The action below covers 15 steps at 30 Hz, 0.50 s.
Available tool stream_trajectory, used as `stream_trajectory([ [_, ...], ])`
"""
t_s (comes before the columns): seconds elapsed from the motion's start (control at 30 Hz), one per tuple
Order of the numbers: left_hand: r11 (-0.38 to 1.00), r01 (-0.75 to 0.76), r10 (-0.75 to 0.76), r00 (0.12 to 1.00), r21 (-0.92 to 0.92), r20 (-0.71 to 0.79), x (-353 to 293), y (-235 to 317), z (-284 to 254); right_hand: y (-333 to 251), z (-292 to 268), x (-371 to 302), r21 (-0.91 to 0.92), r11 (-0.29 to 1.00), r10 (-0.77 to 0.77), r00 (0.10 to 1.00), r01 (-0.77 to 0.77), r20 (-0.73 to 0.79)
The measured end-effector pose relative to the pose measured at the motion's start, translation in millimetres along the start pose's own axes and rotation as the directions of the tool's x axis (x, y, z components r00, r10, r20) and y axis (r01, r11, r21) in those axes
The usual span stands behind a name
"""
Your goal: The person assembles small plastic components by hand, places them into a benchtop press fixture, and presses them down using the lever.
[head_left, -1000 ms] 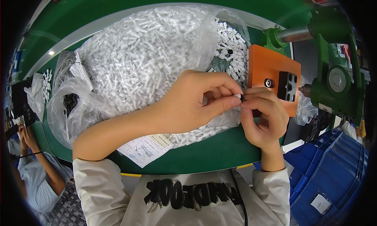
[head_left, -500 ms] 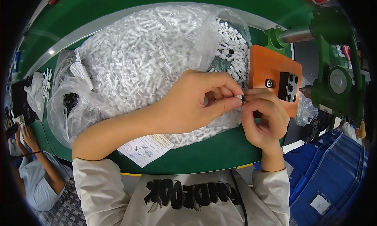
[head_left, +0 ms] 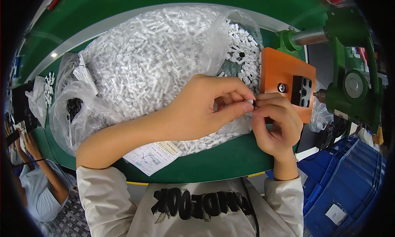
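Left grip (head_left: 199, 107) pinches a white plastic piece (head_left: 250, 101); right grip (head_left: 280, 121), seemingly a black bit (head_left: 254, 103).

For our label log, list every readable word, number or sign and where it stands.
Light shirt: bold black lettering, not copied here.
White paper sheet: print too small to read.
White label on blue crate: any print too small.
Pale plate on green press: print too small.
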<state>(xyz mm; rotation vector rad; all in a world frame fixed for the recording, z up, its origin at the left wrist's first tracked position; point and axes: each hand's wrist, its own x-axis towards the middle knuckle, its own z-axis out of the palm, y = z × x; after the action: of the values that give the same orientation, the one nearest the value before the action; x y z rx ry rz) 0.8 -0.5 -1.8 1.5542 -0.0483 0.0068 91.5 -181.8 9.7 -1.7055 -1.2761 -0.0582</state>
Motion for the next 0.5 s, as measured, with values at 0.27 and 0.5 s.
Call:
stream_trajectory([
  [0.27, 1.000, -0.018, 0.018, 1.000, 0.003, -0.014, -1.6, 0.8, 0.3, -2.6, -0.3, 1.1, 0.006, 1.000, 0.001, 1.000, -0.001, 0.009],
  [0.5, 0.999, -0.018, 0.018, 1.000, 0.032, -0.006, -0.3, 0.1, 1.0, -2.4, -0.4, 0.1, 0.002, 1.000, 0.023, 1.000, -0.023, 0.013],
])
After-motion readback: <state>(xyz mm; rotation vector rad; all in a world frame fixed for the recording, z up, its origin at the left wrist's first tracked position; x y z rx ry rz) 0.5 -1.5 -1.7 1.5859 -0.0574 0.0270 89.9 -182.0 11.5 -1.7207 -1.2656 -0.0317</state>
